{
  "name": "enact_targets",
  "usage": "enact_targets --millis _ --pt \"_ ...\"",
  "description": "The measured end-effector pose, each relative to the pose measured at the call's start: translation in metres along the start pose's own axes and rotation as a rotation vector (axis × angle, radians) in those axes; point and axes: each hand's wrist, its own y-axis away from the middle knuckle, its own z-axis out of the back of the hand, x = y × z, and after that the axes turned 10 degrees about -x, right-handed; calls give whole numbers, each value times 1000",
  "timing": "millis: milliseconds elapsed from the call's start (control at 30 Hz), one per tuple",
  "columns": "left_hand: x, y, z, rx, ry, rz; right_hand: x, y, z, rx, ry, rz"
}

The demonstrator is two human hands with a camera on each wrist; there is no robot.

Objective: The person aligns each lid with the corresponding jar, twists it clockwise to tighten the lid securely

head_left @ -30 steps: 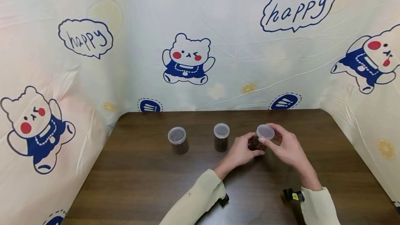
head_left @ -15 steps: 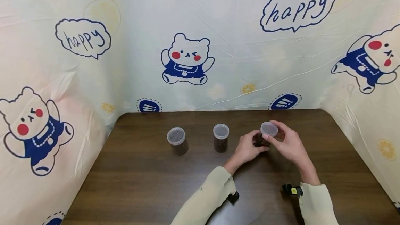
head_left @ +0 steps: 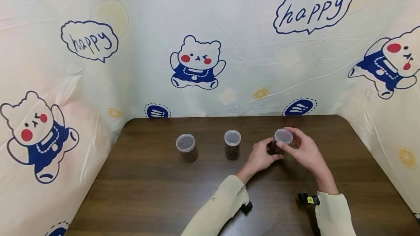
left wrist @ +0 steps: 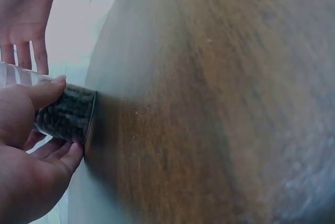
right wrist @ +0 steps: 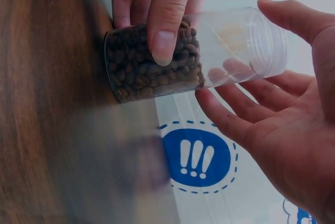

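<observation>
A clear plastic jar (right wrist: 220, 38) about half full of brown coffee beans (right wrist: 141, 72) stands on the right part of the table. My left hand (head_left: 259, 156) grips its lower body from the left, with the thumb across the front. My right hand (head_left: 303, 152) is at the top of the jar, its thumb and fingers round the translucent lid (head_left: 283, 136). The lid sits on the jar's mouth. In the left wrist view the jar's dark contents (left wrist: 68, 111) show between my left thumb and fingers, near the tabletop.
Two more lidded jars with dark contents, a middle jar (head_left: 232, 145) and a left jar (head_left: 187, 149), stand upright to the left of my hands. The brown wooden table (head_left: 147, 192) meets a printed cloth backdrop (head_left: 246, 57) at the back and sides.
Both hands have shifted slightly to the right with the jar since a second ago. Over the last half second they have hardly moved. The other two jars stay in place.
</observation>
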Motion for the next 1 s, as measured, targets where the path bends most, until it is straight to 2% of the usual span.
enact_targets --millis 467,733,867,1000 --pt "-1 5 0 -4 6 -28 2 1 2 10 -4 9" --pt "-3 5 4 6 15 -10 2 -2 0 27 -13 8" --pt "-4 7 6 -11 -29 19 2 -2 0 46 -29 4" --pt "-10 13 10 -53 -113 40 2 -1 1 80 -56 -13"
